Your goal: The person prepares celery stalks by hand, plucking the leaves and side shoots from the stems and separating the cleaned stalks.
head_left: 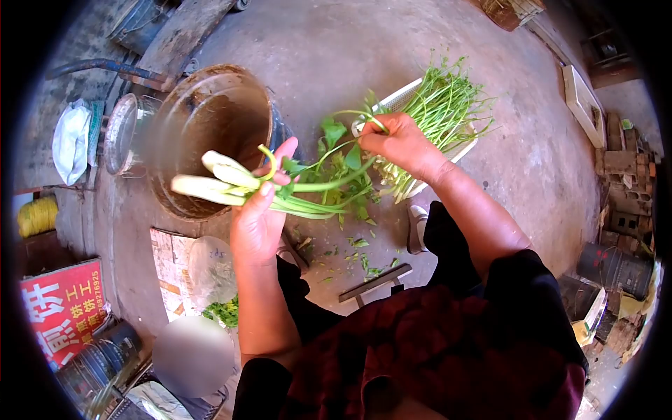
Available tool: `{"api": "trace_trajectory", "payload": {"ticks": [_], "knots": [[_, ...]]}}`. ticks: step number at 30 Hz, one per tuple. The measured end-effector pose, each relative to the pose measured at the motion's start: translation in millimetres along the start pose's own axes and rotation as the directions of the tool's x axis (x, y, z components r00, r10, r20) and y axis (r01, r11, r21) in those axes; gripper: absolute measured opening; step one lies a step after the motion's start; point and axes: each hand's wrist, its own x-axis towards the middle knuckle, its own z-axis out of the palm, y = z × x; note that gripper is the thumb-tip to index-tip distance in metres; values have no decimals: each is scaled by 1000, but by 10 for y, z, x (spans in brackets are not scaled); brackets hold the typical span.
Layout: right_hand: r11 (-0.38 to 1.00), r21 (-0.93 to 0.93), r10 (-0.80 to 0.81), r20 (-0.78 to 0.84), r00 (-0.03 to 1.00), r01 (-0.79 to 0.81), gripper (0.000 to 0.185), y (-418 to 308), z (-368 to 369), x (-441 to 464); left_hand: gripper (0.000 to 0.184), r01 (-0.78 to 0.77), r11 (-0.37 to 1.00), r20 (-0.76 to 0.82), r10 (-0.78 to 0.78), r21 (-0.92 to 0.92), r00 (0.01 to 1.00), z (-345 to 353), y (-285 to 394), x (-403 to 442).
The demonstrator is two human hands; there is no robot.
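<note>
My left hand (256, 218) is closed around a bunch of celery (311, 197), its thick pale bases pointing left and its green leafy ends to the right. A curved stalk pokes up between the fingers. My right hand (400, 143) pinches a thin green celery stem (348, 113) whose leaves hang between the two hands. Just behind the right hand, a white basket (400, 96) holds a heap of thin green stalks (448, 105). A large rusty bucket (253, 105) stands open beyond my left hand, with the pale bases over its near rim.
Leaf scraps (371, 269) lie on the concrete floor by my feet, near a low stool-like wooden piece (374, 282). A metal pail (122, 136) and a white sack (72, 143) are at the left. A red sign (66, 308) leans lower left; bricks (619, 175) line the right.
</note>
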Motion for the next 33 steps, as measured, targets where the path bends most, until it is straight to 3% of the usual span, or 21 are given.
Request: {"api": "trace_trajectory", "payload": {"ticks": [3, 5, 6, 8, 12, 15, 17, 19, 21, 22, 23, 25, 27, 29, 31, 32, 33], "knots": [[974, -226, 3, -64, 998, -18, 14, 69, -189, 89, 27, -72, 994, 104, 81, -87, 991, -49, 84, 15], [923, -384, -22, -103, 994, -20, 16, 150, -287, 172, 27, -44, 981, -23, 40, -187, 999, -56, 134, -43], [914, -406, -68, -133, 989, 8, 12, 159, -311, 186, 28, -42, 978, -37, 35, -205, 999, -51, 165, -48], [838, -541, -50, -204, 978, -70, 22, 185, -405, 242, 30, -35, 970, -63, 21, -240, 998, -36, 211, -41], [764, -642, -147, -271, 951, -65, 24, 216, -565, 281, 31, -95, 986, -172, 71, -135, 982, -34, 186, -46], [960, -275, -163, -379, 911, 57, 12, 350, -804, 357, 34, -46, 996, -270, 25, -72, 963, -18, 213, -62], [996, 58, 82, -458, 885, -62, 9, 45, -847, 253, 35, -15, 997, -273, -6, -74, 962, -33, 232, -71], [975, 203, 170, -447, 878, -86, 8, 16, -986, 223, 33, -3, 995, -281, -24, -98, 959, -37, 224, -65], [972, 210, 192, -469, 862, -102, 8, 30, -1088, 208, 28, -47, 967, -225, -11, -252, 974, -151, 200, -93], [970, 219, 204, -473, 857, -110, 9, 51, -1105, 207, 22, -85, 966, -282, 13, -244, 959, -125, 195, -85], [976, 190, 189, -503, 843, -105, 11, 78, -1113, 205, 19, -76, 945, -182, 18, -318, 983, -126, 232, -72], [986, 141, 154, -545, 824, -92, 16, 133, -1106, 225, 18, -78, 936, -144, 29, -344, 989, -113, 279, -72], [989, 78, 146, -552, 821, -123, 28, 113, -1110, 242, 17, -64, 936, -95, 33, -345, 995, -109, 286, -84], [989, 100, 150, -549, 822, -113, 31, -57, -1083, 201, 15, -51, 979, -197, 12, -195, 980, -99, 278, -87], [823, 566, 185, -190, 964, -46, 33, -131, -1114, 212, 11, -24, 981, -194, -14, -193, 981, -40, 254, -88], [661, 747, 131, -18, 991, -74, 34, -153, -1171, 179, 10, -6, 988, -234, -31, -157, 972, -10, 220, -87], [487, 870, -44, 106, 993, -72, 37, -135, -1164, 192, 9, 16, 992, -270, -49, -125, 962, 17, 180, -83]]}}
